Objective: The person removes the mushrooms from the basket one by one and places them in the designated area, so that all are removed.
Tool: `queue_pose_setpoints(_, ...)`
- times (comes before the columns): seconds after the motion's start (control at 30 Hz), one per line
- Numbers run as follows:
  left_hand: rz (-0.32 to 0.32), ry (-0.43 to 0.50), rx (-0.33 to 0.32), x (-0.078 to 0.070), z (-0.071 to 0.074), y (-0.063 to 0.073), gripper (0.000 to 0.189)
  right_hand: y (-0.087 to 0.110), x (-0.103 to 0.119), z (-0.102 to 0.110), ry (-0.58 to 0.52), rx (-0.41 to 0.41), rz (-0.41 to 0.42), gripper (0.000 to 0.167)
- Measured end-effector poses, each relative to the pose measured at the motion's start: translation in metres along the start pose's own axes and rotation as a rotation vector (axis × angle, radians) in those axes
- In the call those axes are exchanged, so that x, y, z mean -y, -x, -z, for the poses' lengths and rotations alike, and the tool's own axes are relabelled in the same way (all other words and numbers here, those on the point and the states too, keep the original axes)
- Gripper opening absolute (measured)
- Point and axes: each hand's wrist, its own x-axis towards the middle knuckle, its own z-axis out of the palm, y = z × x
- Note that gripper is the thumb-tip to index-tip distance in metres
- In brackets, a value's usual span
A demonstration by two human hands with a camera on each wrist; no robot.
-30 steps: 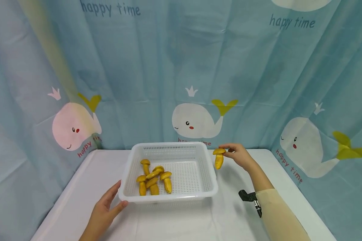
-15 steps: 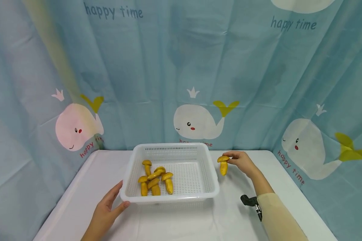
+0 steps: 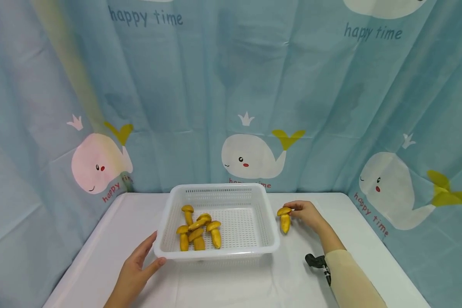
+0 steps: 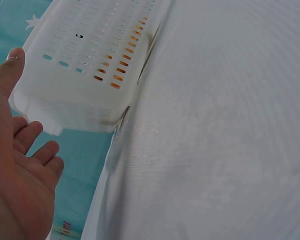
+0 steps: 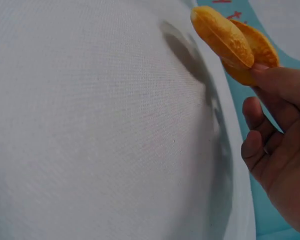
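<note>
My right hand [image 3: 308, 214] pinches a yellow toy mushroom [image 3: 285, 222] by its cap, to the right of the white plastic basket [image 3: 215, 254]. In the right wrist view the mushroom [image 5: 225, 40] is between thumb and fingertips, its stem pointing away from the palm and its shadow on the white cloth. Several more yellow mushrooms [image 3: 215, 236] lie in the left half of the basket. My left hand [image 3: 132, 267] is at the basket's front left corner, fingers extended along the side and thumb at the front rim. The left wrist view shows the thumb against the basket's wall [image 4: 75, 90].
A white cloth-covered table [image 3: 231, 284] bears the basket. A black device [image 3: 316, 262] is attached at the right sleeve [image 3: 348, 273]. Blue curtains [image 3: 185, 107] with whale prints hang behind and on both sides of the table.
My right hand has lowered the mushroom and brought it slightly nearer, beside the basket's right side. The left hand and the basket keep their places; the view shifted a little.
</note>
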Motion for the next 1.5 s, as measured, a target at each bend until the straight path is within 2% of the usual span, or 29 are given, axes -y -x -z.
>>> queue_pose_setpoints(0.47, -0.007, 0.008, 0.001, 0.0, 0.0, 0.002, 0.079, -0.001, -0.012, -0.006, -0.006, 0.002, -0.018, 0.03)
queue_pose_setpoints(0.9, 0.004, -0.006, -0.012, -0.001, -0.001, -0.002, 0.082, 0.002, -0.009, 0.001, 0.09, 0.019, -0.033, 0.035)
queue_pose_setpoints(1.1, -0.011, 0.007, -0.004, 0.003, -0.003, -0.001, 0.081, 0.016, -0.001, 0.014, 0.146, 0.022, -0.078, 0.042)
queue_pose_setpoints(1.5, 0.021, 0.002, -0.005, 0.002, -0.003, -0.003, 0.084, 0.025, 0.031, 0.034, 0.177, -0.027, 0.001, 0.04)
